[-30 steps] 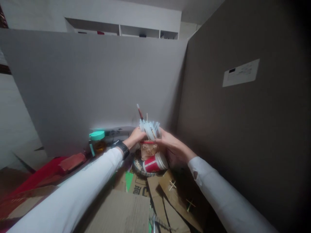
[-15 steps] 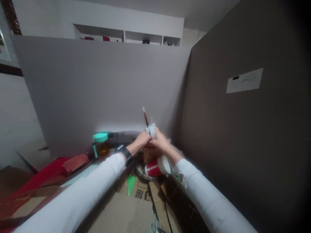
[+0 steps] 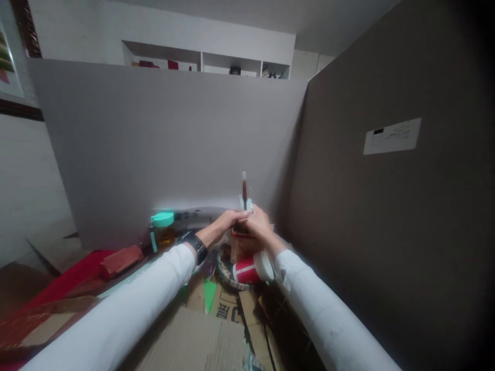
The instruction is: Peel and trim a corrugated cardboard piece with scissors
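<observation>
My left hand (image 3: 228, 220) and my right hand (image 3: 258, 220) meet in the middle of the view, fingers closed. A slim brown pen-like stick (image 3: 244, 188) with a pale tip rises upright from the left fingertips. Beside it, a whitish plastic-looking piece (image 3: 249, 204) shows at my right fingers; its lower part is hidden. Just below the hands stands a brown box-like holder (image 3: 240, 248) with a red rim. A red and white paper cup (image 3: 247, 270) lies tilted under my right wrist, against a patterned round rim (image 3: 226, 275).
A jar with a turquoise lid (image 3: 163, 219) stands left of my left wrist. A red pouch (image 3: 120, 262) lies farther left. Cardboard pieces (image 3: 197, 337) fill the foreground. Grey panels (image 3: 170, 134) rise behind and at the right, where a white label (image 3: 392, 136) is stuck.
The brown stick has swung from leaning left to upright and shifted right, closer to the whitish piece. My left fingers now reach farther over my right hand. The camera view has shifted slightly.
</observation>
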Available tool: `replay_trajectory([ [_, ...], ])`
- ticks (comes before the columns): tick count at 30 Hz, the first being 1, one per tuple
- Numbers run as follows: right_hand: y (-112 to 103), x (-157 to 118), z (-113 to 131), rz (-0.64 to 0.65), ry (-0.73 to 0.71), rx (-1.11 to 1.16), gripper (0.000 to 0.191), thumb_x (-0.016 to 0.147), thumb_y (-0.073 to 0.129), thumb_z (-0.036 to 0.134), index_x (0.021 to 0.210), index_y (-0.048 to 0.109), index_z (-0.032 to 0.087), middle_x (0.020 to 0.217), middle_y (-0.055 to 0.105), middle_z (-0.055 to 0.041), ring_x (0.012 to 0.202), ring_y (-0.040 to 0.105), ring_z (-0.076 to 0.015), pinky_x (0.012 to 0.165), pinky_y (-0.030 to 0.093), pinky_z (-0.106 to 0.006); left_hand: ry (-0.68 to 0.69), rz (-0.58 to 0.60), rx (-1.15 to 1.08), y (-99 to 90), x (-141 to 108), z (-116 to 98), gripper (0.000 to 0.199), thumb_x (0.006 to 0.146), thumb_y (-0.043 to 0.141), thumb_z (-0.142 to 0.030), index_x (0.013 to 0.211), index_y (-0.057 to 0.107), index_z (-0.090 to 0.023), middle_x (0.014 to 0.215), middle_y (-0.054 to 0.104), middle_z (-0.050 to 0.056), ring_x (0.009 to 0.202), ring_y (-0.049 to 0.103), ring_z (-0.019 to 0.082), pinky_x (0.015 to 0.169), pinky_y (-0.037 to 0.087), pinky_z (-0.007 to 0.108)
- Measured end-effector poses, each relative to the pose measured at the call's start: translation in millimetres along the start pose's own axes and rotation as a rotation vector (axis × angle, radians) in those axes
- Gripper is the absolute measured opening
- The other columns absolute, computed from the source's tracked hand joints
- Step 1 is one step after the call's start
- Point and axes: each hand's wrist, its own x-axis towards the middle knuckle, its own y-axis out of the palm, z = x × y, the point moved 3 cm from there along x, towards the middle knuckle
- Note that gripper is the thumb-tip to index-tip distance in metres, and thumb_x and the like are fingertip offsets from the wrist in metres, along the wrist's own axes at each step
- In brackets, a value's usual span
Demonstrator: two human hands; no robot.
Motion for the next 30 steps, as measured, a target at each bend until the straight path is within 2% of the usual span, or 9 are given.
replay_trajectory([
  [6,-4,1,-3,-0.052,0.029,0.039,0.028,0.094,0.061,0.034,0.116,0.06,0.016,0.113,0.065,-0.0067,0.094,0.065,-0.0194,0.081,0.056,-0.039,0.003,0.032,-0.078,-6.6,-5,0,0.036,0.092,0.059,-0.04,0.119,0.061,-0.017,0.124,0.063,0.01,0.109,0.062,0.027,0.093,0.05,0.051],
  [13,-6,8,-7,-0.089,0.0,0.146,0.026,0.093,0.062,0.033,0.111,0.062,0.015,0.106,0.067,-0.0052,0.089,0.066,-0.0181,0.078,0.056,-0.038,-0.01,0.02,-0.111,-7.2,-4,-4,0.037,0.092,0.059,-0.04,0.121,0.06,-0.017,0.127,0.061,0.011,0.11,0.061,0.027,0.093,0.049,0.051],
  [20,-8,11,6,-0.224,-0.017,0.21,0.027,0.093,0.062,0.034,0.112,0.062,0.015,0.106,0.066,-0.0054,0.091,0.066,-0.0187,0.08,0.056,-0.039,0.026,0.004,-0.151,-4.3,-7,-9,0.043,0.093,0.056,-0.043,0.129,0.055,-0.019,0.132,0.059,0.012,0.112,0.06,0.028,0.095,0.048,0.053],
  [25,-17,16,13,-0.27,-0.044,0.221,0.024,0.093,0.062,0.034,0.108,0.063,0.015,0.103,0.067,-0.0047,0.087,0.066,-0.0175,0.078,0.056,-0.037,0.106,-0.038,-0.126,1.0,-5,-15,0.043,0.093,0.056,-0.041,0.13,0.054,-0.02,0.134,0.057,0.012,0.116,0.058,0.029,0.097,0.047,0.054],
  [30,-35,26,18,-0.312,-0.079,0.236,0.025,0.094,0.061,0.034,0.11,0.062,0.015,0.102,0.067,-0.0044,0.083,0.066,-0.0162,0.073,0.057,-0.035,0.268,-0.052,-0.044,9.5,-1,-26,0.043,0.091,0.063,-0.03,0.132,0.053,-0.022,0.144,0.049,0.011,0.124,0.052,0.031,0.101,0.044,0.057],
])
